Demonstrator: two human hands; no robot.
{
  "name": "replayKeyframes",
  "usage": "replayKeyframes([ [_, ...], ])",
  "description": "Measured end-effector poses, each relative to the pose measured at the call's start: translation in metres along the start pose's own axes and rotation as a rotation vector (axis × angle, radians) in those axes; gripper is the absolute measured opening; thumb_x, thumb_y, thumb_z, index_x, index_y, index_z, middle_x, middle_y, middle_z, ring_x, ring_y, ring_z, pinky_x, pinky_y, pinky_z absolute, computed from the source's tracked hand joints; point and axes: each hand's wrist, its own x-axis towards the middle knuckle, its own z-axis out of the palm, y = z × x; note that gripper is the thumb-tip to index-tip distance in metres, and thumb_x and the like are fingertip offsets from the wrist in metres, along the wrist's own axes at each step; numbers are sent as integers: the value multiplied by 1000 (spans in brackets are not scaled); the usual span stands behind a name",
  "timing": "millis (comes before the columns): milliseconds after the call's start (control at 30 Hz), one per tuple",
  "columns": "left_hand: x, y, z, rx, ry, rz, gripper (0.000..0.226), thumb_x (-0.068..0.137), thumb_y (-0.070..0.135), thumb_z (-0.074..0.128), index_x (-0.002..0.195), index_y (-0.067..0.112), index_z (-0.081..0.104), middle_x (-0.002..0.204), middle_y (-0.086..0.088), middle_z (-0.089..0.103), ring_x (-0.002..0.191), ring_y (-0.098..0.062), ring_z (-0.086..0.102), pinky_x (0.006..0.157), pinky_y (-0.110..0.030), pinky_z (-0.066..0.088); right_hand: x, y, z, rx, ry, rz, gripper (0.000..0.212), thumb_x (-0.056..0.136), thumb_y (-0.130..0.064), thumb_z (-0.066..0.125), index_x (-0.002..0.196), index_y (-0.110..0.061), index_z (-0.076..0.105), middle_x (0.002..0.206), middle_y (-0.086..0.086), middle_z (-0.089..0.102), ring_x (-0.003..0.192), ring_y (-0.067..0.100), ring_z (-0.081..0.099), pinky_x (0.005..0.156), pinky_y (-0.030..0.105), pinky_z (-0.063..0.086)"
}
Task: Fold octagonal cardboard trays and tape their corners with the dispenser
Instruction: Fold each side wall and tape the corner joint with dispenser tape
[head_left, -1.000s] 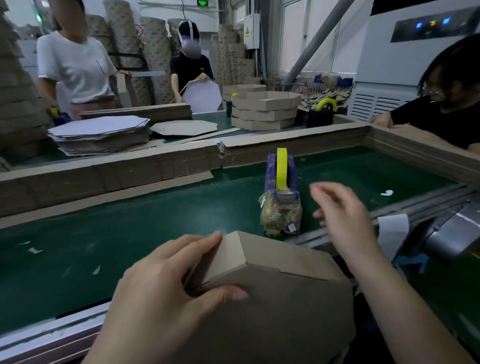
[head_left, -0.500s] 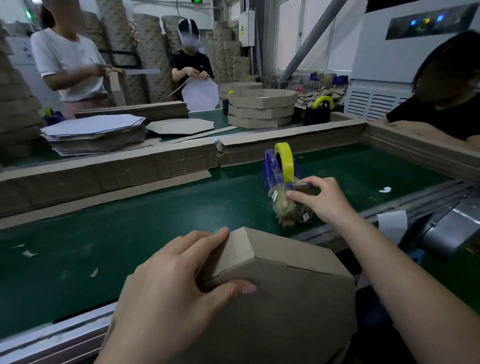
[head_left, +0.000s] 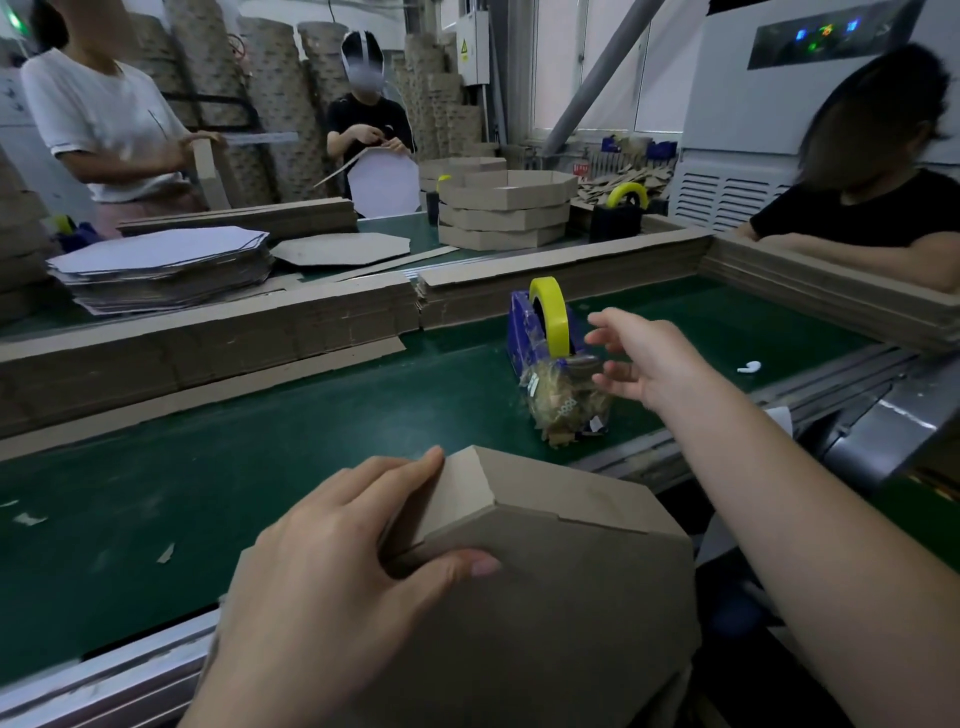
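left hand (head_left: 343, 561) pinches the tray (head_left: 545, 571) corner, right hand (head_left: 644, 358) open near the dispenser (head_left: 540, 332), a slip probably pops it open

Dim daylight, wide-angle edge distortion

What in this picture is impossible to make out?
Head view:
The brown octagonal cardboard tray: lower part cut off by the bottom edge; one corner covered by the left hand.
Cutter of the blue tape dispenser: hidden behind a crumpled brownish wad.
Any tape strip on the right hand: motion blur, too thin.
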Motion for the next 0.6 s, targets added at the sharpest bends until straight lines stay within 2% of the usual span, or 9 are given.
replayKeyframes([
  [67,-1,0,0,-2,8,-1,81,58,85,47,122,38,65,106,32,61,96,1,58,70,-35,54,7,-3,-3,-143,76,-79,22,87,-34,66,86,-12,68,85,0,62,61,14,50,46,22,50],
  [133,-1,0,-1,-4,7,-5,82,57,86,46,122,40,64,106,34,60,97,3,56,71,-34,54,14,-5,0,-344,71,-172,23,88,-38,65,90,-16,67,87,-1,61,64,14,51,47,24,47],
  [233,-1,0,-1,8,-7,-13,82,57,87,45,123,42,62,108,33,60,98,1,59,73,-32,54,23,-8,10,-574,-56,-306,29,85,-44,70,99,-19,66,93,-5,62,80,14,57,64,28,45],
  [300,-2,1,0,14,-13,-11,80,57,87,45,123,44,62,108,33,60,99,0,60,73,-30,53,28,-10,16,-625,-77,-339,32,82,-42,73,103,-18,66,97,-4,63,91,16,57,75,31,44],
  [333,-2,0,0,11,-15,-14,79,57,87,45,123,46,61,108,35,59,99,1,60,74,-29,53,31,-11,17,-607,-72,-346,30,82,-39,75,101,-17,66,95,-4,62,90,16,57,74,29,43],
  [500,-2,-3,-1,1,-19,-36,77,52,90,45,121,57,56,107,44,52,103,9,51,77,-18,48,39,-10,19,-511,-46,-404,21,84,-38,73,83,-20,63,81,-4,63,66,7,56,48,18,39],
  [600,-1,-3,-2,1,-13,-23,77,54,89,45,121,54,58,105,43,52,104,9,48,75,-10,41,40,-9,21,-527,-7,-407,28,84,-44,71,80,-17,64,79,-1,65,65,11,58,54,24,40],
])
